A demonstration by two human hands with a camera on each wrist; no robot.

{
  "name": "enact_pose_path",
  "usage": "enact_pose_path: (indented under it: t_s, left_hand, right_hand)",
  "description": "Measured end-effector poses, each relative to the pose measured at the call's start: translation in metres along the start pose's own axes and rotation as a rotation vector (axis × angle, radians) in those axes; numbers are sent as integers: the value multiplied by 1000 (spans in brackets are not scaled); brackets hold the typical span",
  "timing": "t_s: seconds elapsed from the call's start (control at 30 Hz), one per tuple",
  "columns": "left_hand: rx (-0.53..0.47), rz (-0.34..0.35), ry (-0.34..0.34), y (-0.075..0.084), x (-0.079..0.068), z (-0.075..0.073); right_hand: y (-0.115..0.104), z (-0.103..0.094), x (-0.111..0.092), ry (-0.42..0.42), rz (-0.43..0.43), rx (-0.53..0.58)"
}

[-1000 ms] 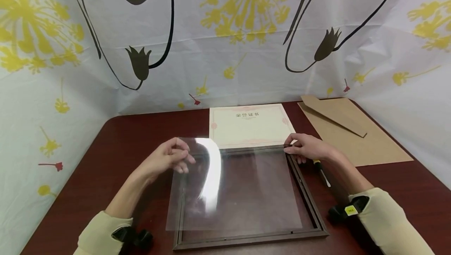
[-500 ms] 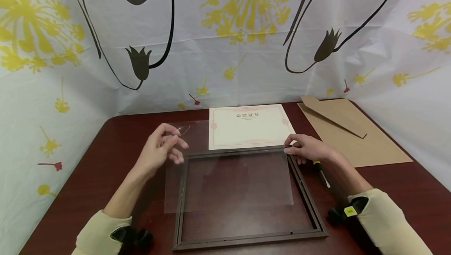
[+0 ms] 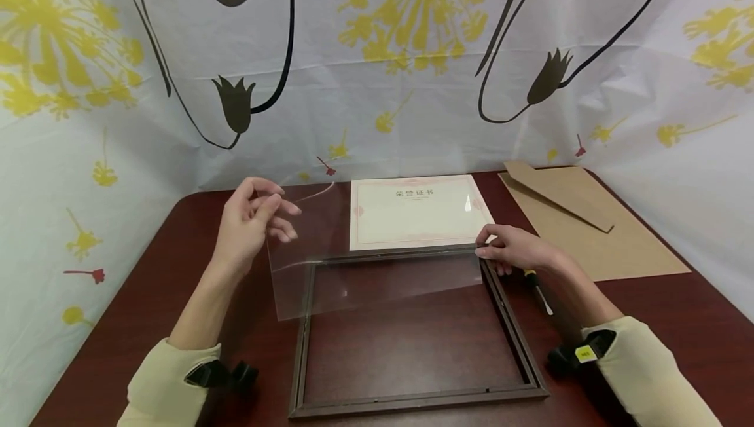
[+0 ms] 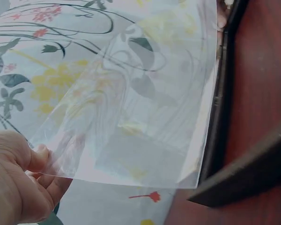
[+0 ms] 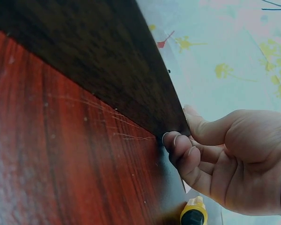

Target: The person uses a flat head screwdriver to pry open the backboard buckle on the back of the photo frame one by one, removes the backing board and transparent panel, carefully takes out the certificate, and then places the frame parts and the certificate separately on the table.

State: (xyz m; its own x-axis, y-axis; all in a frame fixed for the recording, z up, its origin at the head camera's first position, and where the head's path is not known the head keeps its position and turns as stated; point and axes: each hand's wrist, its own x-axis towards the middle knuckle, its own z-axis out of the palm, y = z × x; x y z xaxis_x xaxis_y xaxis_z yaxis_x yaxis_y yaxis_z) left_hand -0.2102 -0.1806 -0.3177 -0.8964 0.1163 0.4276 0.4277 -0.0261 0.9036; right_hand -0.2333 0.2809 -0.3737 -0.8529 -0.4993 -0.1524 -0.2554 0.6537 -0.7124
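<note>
A clear plastic sheet [image 3: 315, 293] is lifted at its left end and slants over the far part of a dark brown picture frame [image 3: 418, 403], which lies on the table. My left hand [image 3: 247, 224] pinches the sheet's far left corner between thumb and fingers; in the left wrist view the sheet [image 4: 145, 157] bends near that grip. My right hand [image 3: 515, 248] holds the frame's far right corner. Seen from the right wrist, thumb and curled fingers close round that corner of the frame [image 5: 112, 61]. Whether the right fingers also touch the sheet, I cannot tell.
Behind the frame lies a cream certificate [image 3: 412, 214]. A brown backing board [image 3: 595, 243] with a raised stand flap is at the far right. Beside my right hand lies a yellow-and-black screwdriver [image 3: 538, 293]. A patterned cloth [image 3: 389, 126] hangs behind the dark red table.
My left hand has moved up, away from me and slightly left, raising the sheet's left end. The sheet's near edge has drawn back across the frame. The right hand stays on the frame corner.
</note>
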Motion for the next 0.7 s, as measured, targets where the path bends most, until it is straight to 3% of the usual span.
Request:
enact_pose_path:
  t_s: [0.53, 0.7]
  left_hand:
    - [23, 158, 218, 25, 29, 4]
    - [114, 230, 307, 26, 29, -5]
  right_hand:
    - [1, 1, 1, -4, 13, 38]
    - [2, 1, 1, 1, 18, 31]
